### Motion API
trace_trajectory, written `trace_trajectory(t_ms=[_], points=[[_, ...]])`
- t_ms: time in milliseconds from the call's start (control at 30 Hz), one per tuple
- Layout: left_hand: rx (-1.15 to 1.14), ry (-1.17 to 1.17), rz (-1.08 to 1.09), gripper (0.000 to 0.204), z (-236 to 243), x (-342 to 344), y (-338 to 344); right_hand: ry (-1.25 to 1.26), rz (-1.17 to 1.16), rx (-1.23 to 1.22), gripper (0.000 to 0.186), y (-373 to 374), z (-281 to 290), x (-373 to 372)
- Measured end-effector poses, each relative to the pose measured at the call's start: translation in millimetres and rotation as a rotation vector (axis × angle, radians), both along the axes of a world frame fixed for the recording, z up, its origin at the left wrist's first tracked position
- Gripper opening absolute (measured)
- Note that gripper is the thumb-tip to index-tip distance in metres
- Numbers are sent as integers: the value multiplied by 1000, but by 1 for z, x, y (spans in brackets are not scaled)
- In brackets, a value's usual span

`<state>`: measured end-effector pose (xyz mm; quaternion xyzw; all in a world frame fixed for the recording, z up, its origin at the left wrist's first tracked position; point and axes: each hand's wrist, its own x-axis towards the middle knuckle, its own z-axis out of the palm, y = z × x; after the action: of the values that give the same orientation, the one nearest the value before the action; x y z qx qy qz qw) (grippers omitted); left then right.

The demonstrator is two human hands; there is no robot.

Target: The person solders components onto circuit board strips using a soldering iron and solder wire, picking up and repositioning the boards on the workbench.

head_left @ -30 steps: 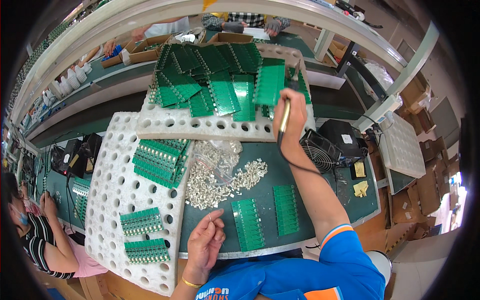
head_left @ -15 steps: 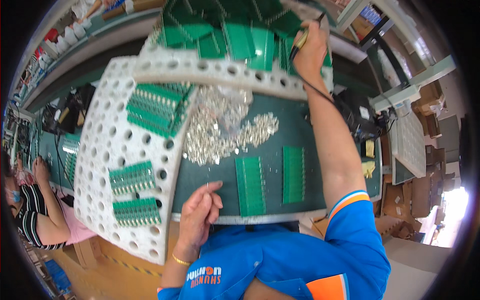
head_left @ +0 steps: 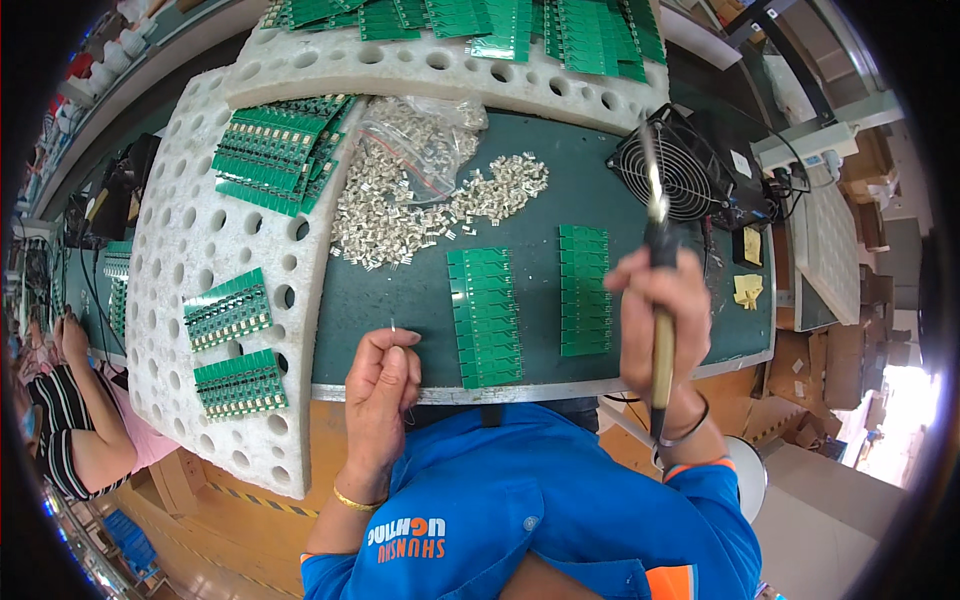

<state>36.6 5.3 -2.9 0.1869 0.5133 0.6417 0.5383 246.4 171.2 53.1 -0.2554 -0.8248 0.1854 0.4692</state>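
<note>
My right hand (head_left: 668, 315) is wrapped round a soldering iron (head_left: 661, 240), whose bright metal tip points away from me, above the bench's right part. Closed in a pinch, my left hand (head_left: 380, 385) holds a thin solder wire (head_left: 393, 325); its short end sticks up past the fingertips. Between the two hands lie a green circuit board strip (head_left: 485, 318) and, to its right, a second green circuit board strip (head_left: 585, 290). Neither hand touches them. Beyond my left hand is a heap of small silvery connectors (head_left: 385, 225), partly under a clear plastic bag (head_left: 425, 150).
A white foam sheet with holes (head_left: 165, 330) at left carries populated boards (head_left: 235, 310). Another foam sheet (head_left: 440, 75) at the back bears many green boards (head_left: 590, 40). A black fan (head_left: 670, 165) and yellow sponge (head_left: 747, 290) stand at right. Another person's arm (head_left: 95, 400) shows far left.
My right hand has come back from the far foam sheet toward me, bringing the soldering iron. My left hand stays near the bench edge, still pinching the wire. The view has shifted.
</note>
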Motion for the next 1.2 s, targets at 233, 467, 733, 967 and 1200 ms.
trace_trajectory(t_ms=[233,467,733,967,1200], points=[[-13,140,-18,21,2,6,17,-40,108,-206,33,-51,-35,28],[-103,419,-18,24,10,6,23,-147,245,-255,31,-57,-45,15],[-193,779,-11,27,5,7,22,-49,269,-303,24,-68,-58,11],[-195,800,-60,27,-7,2,37,-4,290,-260,25,-69,-60,6],[-306,750,-161,18,-10,-4,49,61,246,-269,21,-67,-58,13]])
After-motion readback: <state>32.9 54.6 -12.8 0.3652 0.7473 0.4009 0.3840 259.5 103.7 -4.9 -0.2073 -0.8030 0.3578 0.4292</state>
